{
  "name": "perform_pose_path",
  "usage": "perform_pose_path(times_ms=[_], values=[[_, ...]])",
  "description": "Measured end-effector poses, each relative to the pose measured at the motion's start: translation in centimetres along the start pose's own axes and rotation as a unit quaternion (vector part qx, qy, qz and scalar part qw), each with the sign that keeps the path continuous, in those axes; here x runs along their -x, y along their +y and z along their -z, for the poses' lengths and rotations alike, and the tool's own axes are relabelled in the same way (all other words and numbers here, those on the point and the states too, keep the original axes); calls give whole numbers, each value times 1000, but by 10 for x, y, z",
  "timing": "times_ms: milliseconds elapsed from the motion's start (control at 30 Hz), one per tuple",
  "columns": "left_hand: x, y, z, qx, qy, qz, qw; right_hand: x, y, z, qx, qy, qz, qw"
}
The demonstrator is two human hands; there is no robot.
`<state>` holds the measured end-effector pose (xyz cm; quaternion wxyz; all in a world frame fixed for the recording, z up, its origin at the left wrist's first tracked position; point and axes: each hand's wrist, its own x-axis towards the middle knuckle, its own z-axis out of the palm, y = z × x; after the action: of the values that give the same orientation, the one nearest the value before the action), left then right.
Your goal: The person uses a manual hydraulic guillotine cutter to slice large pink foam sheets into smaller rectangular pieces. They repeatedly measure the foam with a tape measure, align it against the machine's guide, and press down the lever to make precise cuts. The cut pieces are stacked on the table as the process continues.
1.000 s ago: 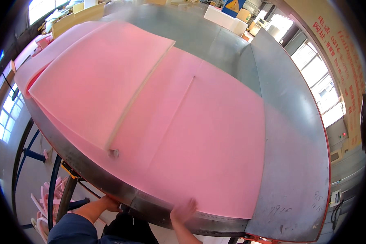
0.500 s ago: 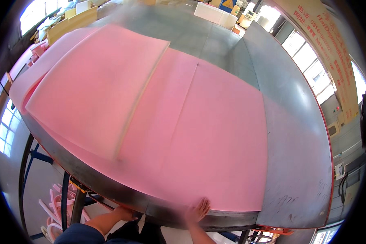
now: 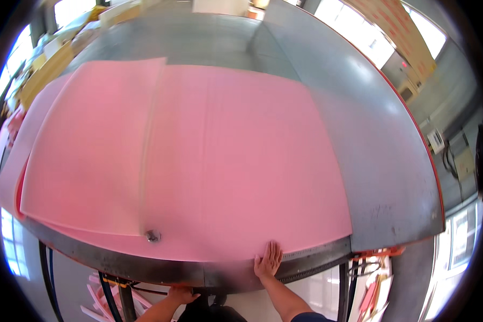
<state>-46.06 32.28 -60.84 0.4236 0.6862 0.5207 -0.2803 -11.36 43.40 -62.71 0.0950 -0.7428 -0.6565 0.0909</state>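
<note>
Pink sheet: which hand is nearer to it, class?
Right. The right hand is at the near edge of the pink sheet; the left hand is lower, by the table rim.

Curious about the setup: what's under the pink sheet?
A grey metal table shows beyond the pink sheet and along its front edge; whatever lies directly beneath is covered.

Overhead board, 1, tan, red markings, upper right. Windows, bright, flanking it. Red light, 1, small, lit, below. Wall box, 1, white, with dark cables alongside. White block, 1, far end. Yellowish boards, left rear. Pink scraps, lower left. Pink-and-pale pieces, lower right.
</note>
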Motion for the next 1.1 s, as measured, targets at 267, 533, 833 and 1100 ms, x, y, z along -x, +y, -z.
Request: perform_pose_path(times_ms=[267,533,833,1100], values=[[-8,-16,-22,-77,-3,50,996,17,1,4,-73,78,-14,994],[45,-3,-52,-64,164,92,980,33,-8,-10,-441,210,-432,758],[122,-72,-23,244,334,97,905,-72,-16,61,-716,207,-431,509],[35,-88,64,274,398,-93,870,-164,-102,316,-484,271,-147,819]])
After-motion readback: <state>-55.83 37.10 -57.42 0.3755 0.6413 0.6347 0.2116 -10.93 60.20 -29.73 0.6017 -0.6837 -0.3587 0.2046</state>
